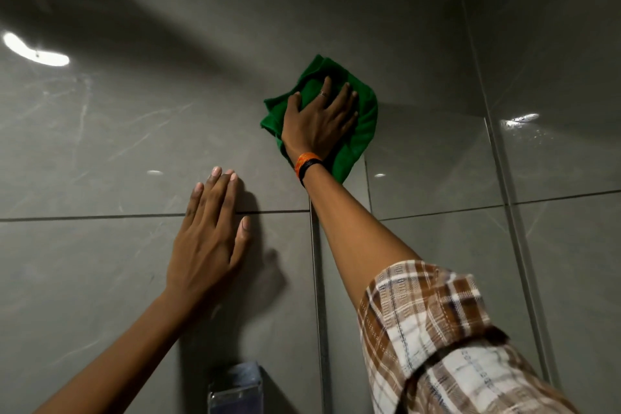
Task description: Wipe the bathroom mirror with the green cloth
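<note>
Right hand [319,118], fingers spread flat, pressing crumpled green microfibre cloth [361,131] against glossy grey wall tile [100,151]; left hand [210,239] open, braced on tile. No mirror visible. Risk: loose cloth edge slipping free, unclamped by flat palm.

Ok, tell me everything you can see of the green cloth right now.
The green cloth is a bright green, soft, fuzzy-looking fabric, bunched into a rough folded pad with loose corners sticking out at the top, the left and the bottom. It lies flat against the glossy grey wall tile, high up near the corner, just above a grout line. The right hand presses it there with spread fingers, covering its middle. The left hand rests on the tile lower down, apart from it.
</note>
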`<state>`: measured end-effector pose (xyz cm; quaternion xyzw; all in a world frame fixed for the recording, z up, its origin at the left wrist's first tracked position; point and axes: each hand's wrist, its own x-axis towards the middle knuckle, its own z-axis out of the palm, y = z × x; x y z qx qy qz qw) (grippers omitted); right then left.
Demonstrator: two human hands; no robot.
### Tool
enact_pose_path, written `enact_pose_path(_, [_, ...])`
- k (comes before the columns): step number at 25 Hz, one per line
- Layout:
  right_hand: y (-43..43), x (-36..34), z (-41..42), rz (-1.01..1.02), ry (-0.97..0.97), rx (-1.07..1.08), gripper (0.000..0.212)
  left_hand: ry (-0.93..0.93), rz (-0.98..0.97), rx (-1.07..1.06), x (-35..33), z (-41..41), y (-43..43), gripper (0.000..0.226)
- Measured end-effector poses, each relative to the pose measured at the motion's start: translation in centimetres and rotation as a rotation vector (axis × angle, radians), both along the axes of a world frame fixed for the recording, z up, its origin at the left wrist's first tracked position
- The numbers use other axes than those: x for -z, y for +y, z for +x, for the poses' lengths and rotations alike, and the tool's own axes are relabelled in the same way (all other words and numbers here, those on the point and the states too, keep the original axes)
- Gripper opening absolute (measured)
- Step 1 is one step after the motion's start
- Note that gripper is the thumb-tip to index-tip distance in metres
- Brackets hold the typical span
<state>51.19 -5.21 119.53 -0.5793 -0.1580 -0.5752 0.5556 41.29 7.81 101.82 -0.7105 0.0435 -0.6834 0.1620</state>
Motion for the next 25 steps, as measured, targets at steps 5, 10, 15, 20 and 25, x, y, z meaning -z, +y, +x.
enact_pose_path(5, [-0.3, 0.0, 0.5, -0.208, -0.211, -0.008, 0.065, 0.033, 0.007, -0.061, 0.3, -0.1, -0.2, 0.068])
enact_pose_path(10, [-1.2, 1.2, 2.2, -0.468, -0.494, -0.002, 0.063, 0.051, 0.035, -0.131, 0.5, 0.0, -0.6, 0.071])
enact_pose_path(15, [0.7, 2.6, 0.8, -0.474, -0.569, -0.084, 0.058, -0.053, -0.059, -0.052, 0.5, -0.2, -0.7, 0.067])
enact_pose_path(20, [0.9, 3.9, -0.5, -0.527, -0.601, -0.113, 0.054, -0.042, -0.076, -0.004, 0.8, -0.7, -0.3, 0.066])
enact_pose_path(25, [-3.0, 3.2, -2.2, -0.015, -0.519, -0.624, 0.047, -0.041, -0.051, 0.031, 0.7, -0.7, -0.2, 0.067])
